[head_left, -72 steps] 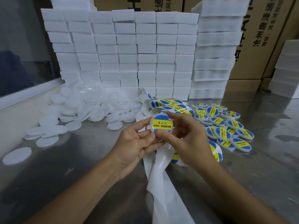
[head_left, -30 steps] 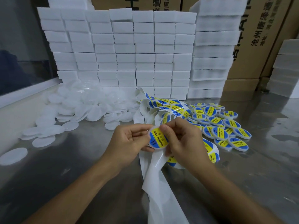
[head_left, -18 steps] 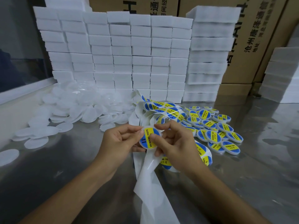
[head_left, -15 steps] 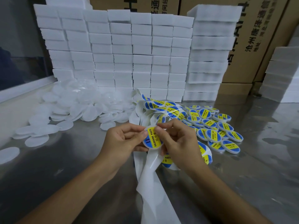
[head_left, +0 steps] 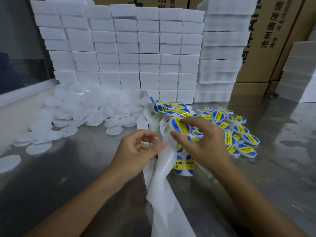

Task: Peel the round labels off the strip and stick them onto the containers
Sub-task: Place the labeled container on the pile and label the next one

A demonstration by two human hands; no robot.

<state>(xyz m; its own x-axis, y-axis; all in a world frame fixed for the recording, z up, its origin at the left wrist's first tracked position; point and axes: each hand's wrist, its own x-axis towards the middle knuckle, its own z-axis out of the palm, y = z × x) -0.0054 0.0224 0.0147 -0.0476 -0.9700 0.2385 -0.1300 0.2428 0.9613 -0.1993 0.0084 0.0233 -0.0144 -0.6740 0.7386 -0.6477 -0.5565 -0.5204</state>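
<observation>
head: steel table (head_left: 51, 182); white foam stacks (head_left: 130, 48), cardboard boxes (head_left: 266, 48) behind.

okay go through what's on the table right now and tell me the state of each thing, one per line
Right hand: pinching a labelled container, raised off the table.
Left hand: fingers curled, pinching the backing strip.
Backing strip: peeled bare below the hands, labels remaining beside them.
Labelled containers: heaped on the right.
Unlabelled containers: piled loose on the left.
White blocks: stacked in columns behind.
</observation>
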